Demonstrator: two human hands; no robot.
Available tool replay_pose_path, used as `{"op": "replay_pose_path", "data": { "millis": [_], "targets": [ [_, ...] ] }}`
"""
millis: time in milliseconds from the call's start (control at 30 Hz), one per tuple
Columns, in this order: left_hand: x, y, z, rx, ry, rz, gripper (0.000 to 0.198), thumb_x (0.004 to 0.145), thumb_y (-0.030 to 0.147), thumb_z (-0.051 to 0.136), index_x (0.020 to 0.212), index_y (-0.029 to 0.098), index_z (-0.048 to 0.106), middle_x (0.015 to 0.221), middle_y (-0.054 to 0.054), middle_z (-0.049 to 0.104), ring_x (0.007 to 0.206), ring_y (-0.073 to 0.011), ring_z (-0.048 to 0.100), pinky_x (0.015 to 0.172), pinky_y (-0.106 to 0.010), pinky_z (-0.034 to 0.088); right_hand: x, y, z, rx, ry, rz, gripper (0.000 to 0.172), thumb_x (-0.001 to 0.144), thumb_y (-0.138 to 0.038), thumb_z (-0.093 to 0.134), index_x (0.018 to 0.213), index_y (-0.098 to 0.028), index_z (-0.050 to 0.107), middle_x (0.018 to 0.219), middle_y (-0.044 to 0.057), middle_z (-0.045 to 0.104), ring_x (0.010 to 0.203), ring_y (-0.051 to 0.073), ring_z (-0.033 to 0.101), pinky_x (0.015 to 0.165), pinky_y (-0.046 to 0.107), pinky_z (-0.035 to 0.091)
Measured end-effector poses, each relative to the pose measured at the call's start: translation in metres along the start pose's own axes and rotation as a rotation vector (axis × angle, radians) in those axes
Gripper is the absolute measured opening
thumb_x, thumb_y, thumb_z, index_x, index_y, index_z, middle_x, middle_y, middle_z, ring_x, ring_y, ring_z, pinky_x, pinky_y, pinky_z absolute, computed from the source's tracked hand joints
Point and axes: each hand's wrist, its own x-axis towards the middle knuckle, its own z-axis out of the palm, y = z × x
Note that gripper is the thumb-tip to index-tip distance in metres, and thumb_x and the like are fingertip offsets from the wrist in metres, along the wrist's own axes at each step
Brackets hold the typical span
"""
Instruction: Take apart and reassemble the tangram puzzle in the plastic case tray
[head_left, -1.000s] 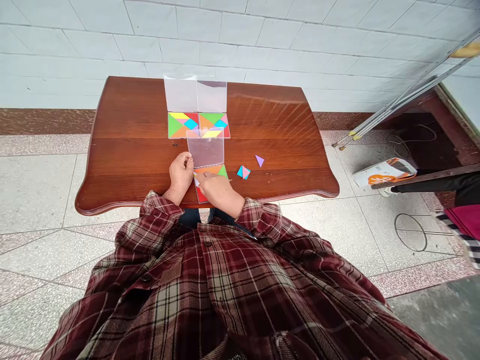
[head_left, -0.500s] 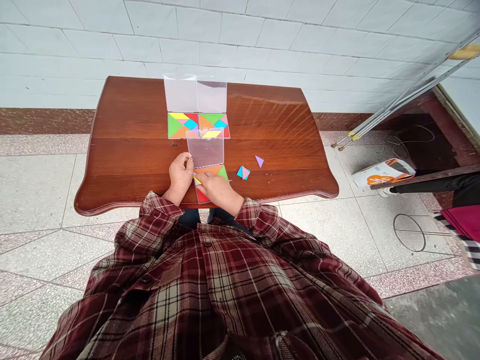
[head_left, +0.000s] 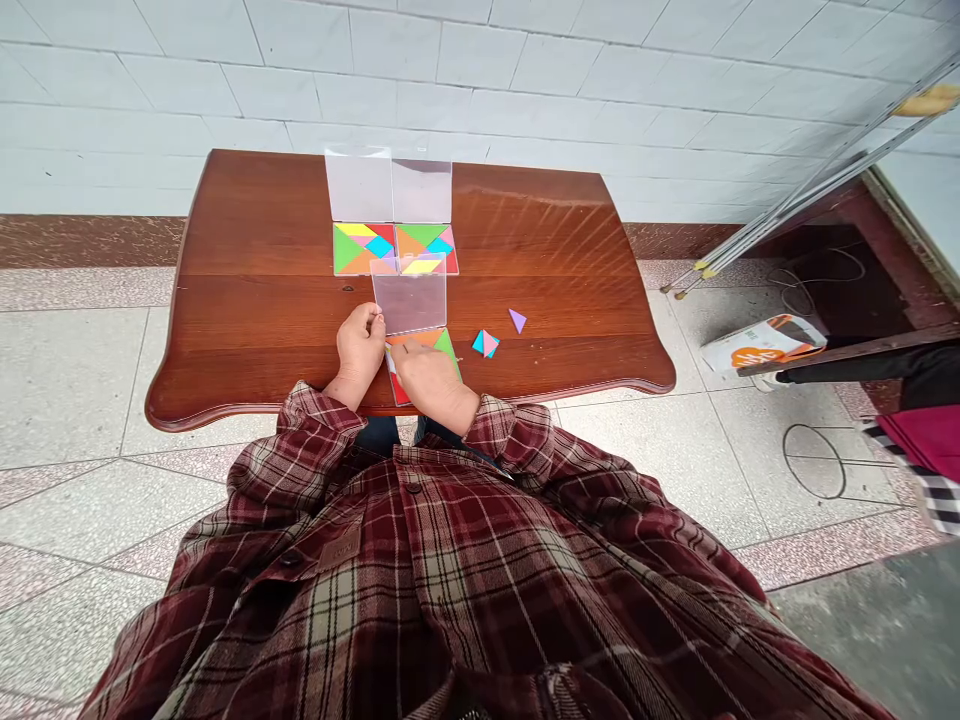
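Both hands are working at the near edge of the surface (head_left: 262, 300), right at the middle. The left hand (head_left: 361, 345) is curling in, its fingertips touching the left rim of the near case (head_left: 442, 345). Whether it is actually pinching that rim, I cannot tell. The right hand (head_left: 427, 378) is lying palm-down across the case, fingers together and pressing on the coloured pieces inside, not closing round anything that shows. Orange and green are peeking out beyond its knuckles and red (head_left: 400, 393) below its wrist.

The clear lid (head_left: 409, 293) is standing open on the far side of the case.

Just to the right, 2 loose pieces are lying on the wood. A blue-and-pink pair (head_left: 486, 344) is sitting nearest the case. A purple triangle (head_left: 517, 320) is lying a little further towards the right edge.

Towards the far edge, 2 more cases (head_left: 364, 248) are sitting side by side with filled patterns and open lids.

These pieces are looking thin, flat, stiff and light. On this polished wood I am judging them slippery, so a fingertip pinch on 2 opposite edges, or a slide to the rim, looks best. The case is looking like brittle clear plastic, best taken by its side walls and not by the open lid.
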Motion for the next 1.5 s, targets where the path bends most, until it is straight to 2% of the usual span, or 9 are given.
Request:
{"op": "replay_pose_path", "data": {
  "millis": [133, 233, 400, 633, 833, 967, 1100, 1233, 1500],
  "targets": [
    [-0.001, 0.004, -0.001, 0.003, -0.004, -0.014, 0.011, 0.08, 0.022, 0.051, 0.087, 0.019, 0.059, 0.076, 0.0, 0.062, 0.07, -0.013, 0.056, 0.07, -0.026, 0.044, 0.003, 0.004, 0.004, 0.084, -0.011, -0.026, 0.029, 0.097, -0.024, 0.04, 0.119, -0.012, 0.057, 0.115, 0.014, 0.061, 0.097, 0.023, 0.064, 0.079, 0.032, 0.049],
    [-0.002, 0.007, -0.002, 0.003, -0.011, -0.014, 0.011, 0.08, 0.021, 0.051, 0.086, 0.019, 0.059, 0.075, 0.0, 0.062, 0.069, -0.0128, 0.056, 0.071, -0.026, 0.044, 0.002, 0.013, 0.009, 0.179, -0.02, -0.032, 0.035, 0.097, -0.031, 0.046, 0.126, -0.014, 0.053, 0.12, 0.013, 0.06, 0.1, 0.022, 0.062, 0.082, 0.031, 0.048],
    [-0.002, 0.006, -0.001, 0.006, -0.006, -0.001, 0.011, 0.08, 0.021, 0.05, 0.086, 0.019, 0.059, 0.074, 0.001, 0.061, 0.068, -0.0128, 0.056, 0.068, -0.026, 0.043, -0.007, 0.024, 0.008, 0.228, -0.048, 0.032, 0.032, 0.097, -0.03, 0.045, 0.123, -0.016, 0.056, 0.116, 0.011, 0.061, 0.101, 0.022, 0.061, 0.083, 0.031, 0.047],
    [-0.001, 0.002, -0.001, 0.006, -0.003, 0.015, 0.01, 0.08, 0.021, 0.05, 0.086, 0.019, 0.059, 0.073, 0.001, 0.06, 0.067, -0.0125, 0.055, 0.068, -0.026, 0.043, -0.007, 0.016, 0.007, 0.166, -0.059, 0.094, 0.032, 0.097, -0.034, 0.041, 0.117, -0.014, 0.056, 0.112, 0.013, 0.065, 0.099, 0.024, 0.063, 0.076, 0.031, 0.048],
    [0.0, -0.002, 0.0, -0.019, 0.002, 0.019, 0.011, 0.08, 0.022, 0.051, 0.087, 0.02, 0.059, 0.073, 0.001, 0.059, 0.067, -0.0124, 0.054, 0.068, -0.026, 0.043, -0.002, 0.011, 0.014, 0.192, -0.087, 0.138, 0.031, 0.097, -0.029, 0.04, 0.122, -0.014, 0.051, 0.109, 0.012, 0.069, 0.096, 0.024, 0.066, 0.076, 0.031, 0.048],
    [0.0, 0.0, 0.0, -0.019, 0.001, 0.01, 0.009, 0.079, 0.021, 0.051, 0.085, 0.02, 0.058, 0.073, 0.001, 0.06, 0.067, -0.012, 0.054, 0.067, -0.026, 0.043, -0.002, 0.012, 0.014, 0.208, -0.111, 0.154, 0.031, 0.097, -0.032, 0.04, 0.119, -0.014, 0.053, 0.108, 0.012, 0.07, 0.095, 0.023, 0.066, 0.078, 0.031, 0.048],
    [0.0, 0.003, -0.001, -0.011, 0.003, 0.008, 0.009, 0.079, 0.021, 0.051, 0.084, 0.02, 0.058, 0.073, 0.002, 0.059, 0.067, -0.0117, 0.054, 0.067, -0.025, 0.043, -0.001, 0.01, 0.01, 0.212, -0.061, 0.168, 0.035, 0.098, -0.04, 0.04, 0.115, -0.014, 0.056, 0.108, 0.013, 0.069, 0.096, 0.023, 0.066, 0.079, 0.031, 0.049],
    [0.0, 0.005, -0.003, 0.003, 0.005, 0.015, 0.009, 0.079, 0.022, 0.051, 0.083, 0.02, 0.058, 0.074, 0.001, 0.061, 0.068, -0.012, 0.055, 0.069, -0.025, 0.045, 0.005, 0.004, 0.006, 0.244, 0.02, 0.137, 0.039, 0.097, -0.041, 0.043, 0.122, -0.013, 0.052, 0.116, 0.014, 0.065, 0.099, 0.023, 0.065, 0.081, 0.033, 0.049],
    [0.0, 0.007, -0.004, 0.01, 0.002, 0.004, 0.008, 0.079, 0.022, 0.05, 0.083, 0.02, 0.058, 0.075, 0.001, 0.062, 0.069, -0.0119, 0.056, 0.071, -0.025, 0.045, 0.021, 0.001, 0.008, 0.283, -0.026, 0.137, 0.034, 0.093, -0.037, 0.049, 0.116, -0.012, 0.053, 0.115, 0.015, 0.065, 0.1, 0.025, 0.065, 0.082, 0.034, 0.051]
  ]
}}
